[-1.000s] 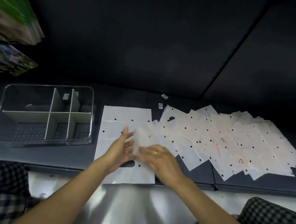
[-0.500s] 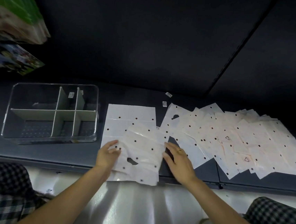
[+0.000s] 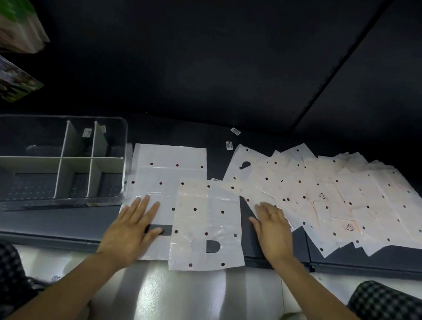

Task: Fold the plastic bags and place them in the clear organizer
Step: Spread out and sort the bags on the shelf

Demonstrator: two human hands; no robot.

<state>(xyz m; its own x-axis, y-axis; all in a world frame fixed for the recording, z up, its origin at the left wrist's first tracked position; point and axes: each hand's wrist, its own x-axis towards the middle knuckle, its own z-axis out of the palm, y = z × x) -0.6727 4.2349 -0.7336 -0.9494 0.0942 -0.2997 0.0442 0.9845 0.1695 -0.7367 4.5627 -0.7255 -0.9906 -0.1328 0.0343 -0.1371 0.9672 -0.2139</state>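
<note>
Head view: a dotted bag (image 3: 207, 226) lies flat at the counter (image 3: 44, 223) edge atop a larger bag (image 3: 167, 171), likely spread for folding. The left hand (image 3: 130, 232) presses the lower bag with straight fingers and the right hand (image 3: 272, 230) rests flat beside the pile (image 3: 330, 197), neither grip holding anything. The organizer (image 3: 53, 157) waits at left.

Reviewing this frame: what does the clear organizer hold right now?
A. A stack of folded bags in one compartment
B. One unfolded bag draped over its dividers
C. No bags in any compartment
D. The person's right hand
C. Every compartment of the clear organizer shows only dividers and bare floor, with no bags inside; the bags lie on the table to its right, such as the top bag.
</note>
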